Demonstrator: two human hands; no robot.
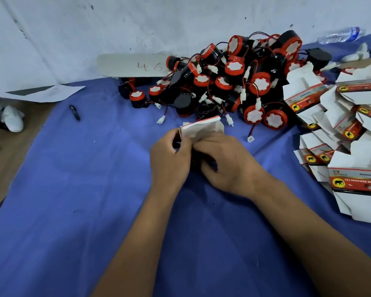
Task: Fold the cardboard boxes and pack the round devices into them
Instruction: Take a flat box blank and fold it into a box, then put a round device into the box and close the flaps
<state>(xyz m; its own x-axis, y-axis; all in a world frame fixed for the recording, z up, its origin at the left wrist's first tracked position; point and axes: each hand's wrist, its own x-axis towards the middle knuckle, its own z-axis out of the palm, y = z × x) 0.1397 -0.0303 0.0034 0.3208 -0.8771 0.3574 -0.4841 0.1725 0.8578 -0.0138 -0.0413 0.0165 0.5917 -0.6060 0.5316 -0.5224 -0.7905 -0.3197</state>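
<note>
Left hand (169,159) pinches the left edge of a small cardboard box (201,127) over the blue cloth (73,189); right hand (225,163) grips its underside. Its contents are hidden. Behind lies the heap of round devices (234,82), with folded boxes (341,129) rightward, partly cut off.

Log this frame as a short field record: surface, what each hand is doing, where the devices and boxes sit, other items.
surface: blue cloth
left hand: pinches the held box at its left edge
right hand: grips the same box from the right
round devices: red and black pile with wires, beyond the hands
flat boxes: loose heap at right
other: plastic bottle far right; black pen at left
</note>
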